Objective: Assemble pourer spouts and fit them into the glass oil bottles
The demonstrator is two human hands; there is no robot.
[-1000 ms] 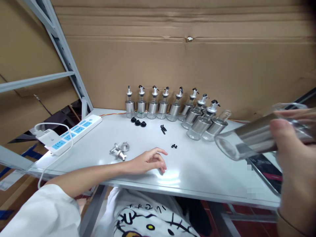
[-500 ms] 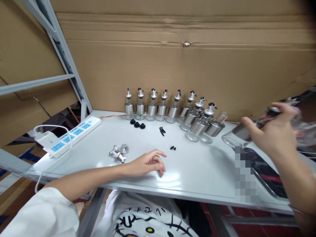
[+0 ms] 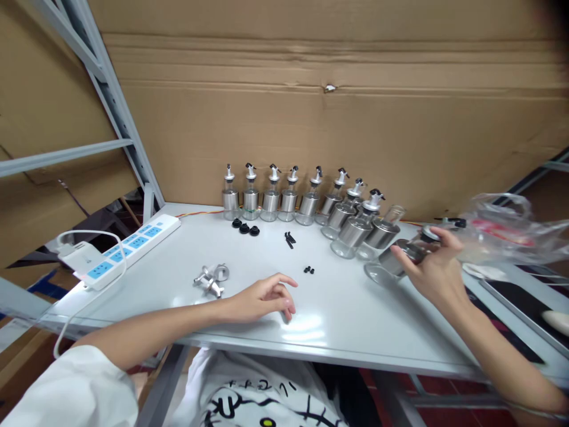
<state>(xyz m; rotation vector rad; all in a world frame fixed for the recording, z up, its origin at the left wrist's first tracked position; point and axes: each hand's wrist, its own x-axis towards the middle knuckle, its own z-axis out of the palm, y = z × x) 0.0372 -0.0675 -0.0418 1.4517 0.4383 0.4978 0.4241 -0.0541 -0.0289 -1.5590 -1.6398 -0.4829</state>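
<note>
My right hand (image 3: pixel 438 270) grips a glass oil bottle (image 3: pixel 391 261) with a steel sleeve by its dark-collared neck. The bottle tilts, its base toward the left, beside a bottle without a spout (image 3: pixel 383 232). My left hand (image 3: pixel 267 298) rests on the table, fingers loosely curled and apart, holding nothing. Silver pourer parts (image 3: pixel 208 281) lie left of it. Beyond it are several tiny black pieces (image 3: pixel 309 270), some black levers (image 3: pixel 290 239) and three black stoppers (image 3: pixel 244 228). Several bottles with pour spouts (image 3: pixel 269 200) stand in a row at the back.
A white power strip (image 3: pixel 128 249) with a cable lies along the left side. At the right are a clear plastic bag (image 3: pixel 511 231) and a dark flat device (image 3: pixel 520 299). A cardboard sheet (image 3: pixel 288 124) closes off the back; a metal frame (image 3: pixel 120 112) rises at left.
My right hand has moved left with the bottle, bringing it close to the bottles at the right end of the row. My left hand stays in place. The view has shifted slightly.
</note>
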